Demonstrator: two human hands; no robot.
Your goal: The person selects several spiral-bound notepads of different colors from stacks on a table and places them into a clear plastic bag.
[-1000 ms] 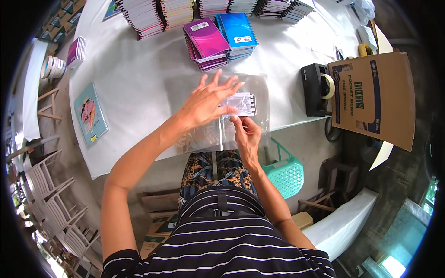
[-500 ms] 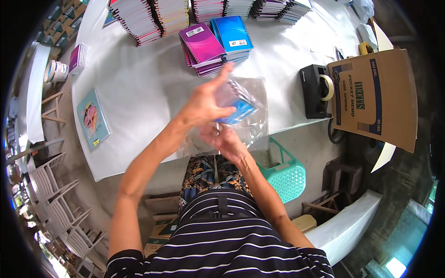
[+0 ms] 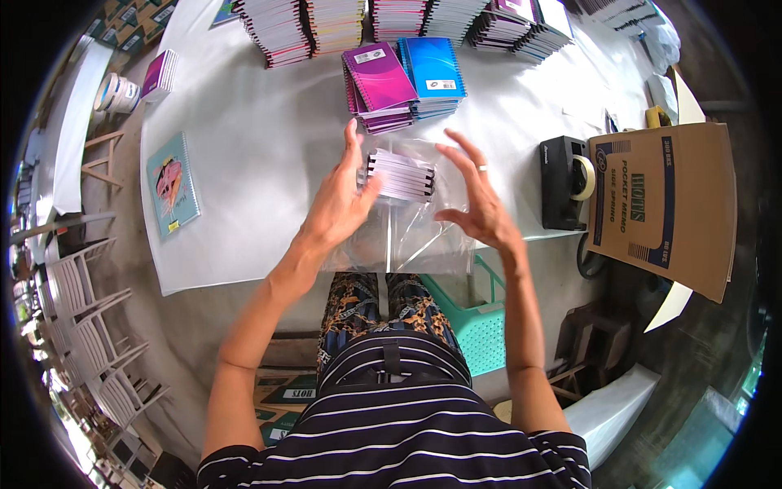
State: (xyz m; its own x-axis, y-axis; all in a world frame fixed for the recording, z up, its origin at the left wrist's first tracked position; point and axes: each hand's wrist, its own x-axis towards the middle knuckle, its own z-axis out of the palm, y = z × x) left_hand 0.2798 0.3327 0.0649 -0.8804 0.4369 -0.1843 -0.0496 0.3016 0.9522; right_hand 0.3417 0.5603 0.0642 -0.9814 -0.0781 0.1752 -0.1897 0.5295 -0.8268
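A small stack of spiral notebooks (image 3: 401,176) stands on edge inside a clear plastic bag (image 3: 371,244) at the table's front edge, page edges and dark binding facing up. On its left side is my left hand (image 3: 336,196), fingers stretched out, with the thumb over or against the stack. My right hand (image 3: 482,200), a ring on one finger, is spread open just right of the stack, above the plastic. Beyond them lie a pile of purple notebooks (image 3: 377,77) and a pile of blue notebooks (image 3: 433,69), side by side.
Tall notebook stacks (image 3: 334,24) line the table's far side. A teal notebook (image 3: 173,186) lies at the left. To the right are a black tape dispenser (image 3: 562,183) and a cardboard box (image 3: 660,204). A green plastic stool (image 3: 479,334) stands below the table edge.
The notebook stack, tilted with blue covers showing before, now stands on edge in the bag. My hands have moved apart, the right one away from beneath the left to the stack's right side.
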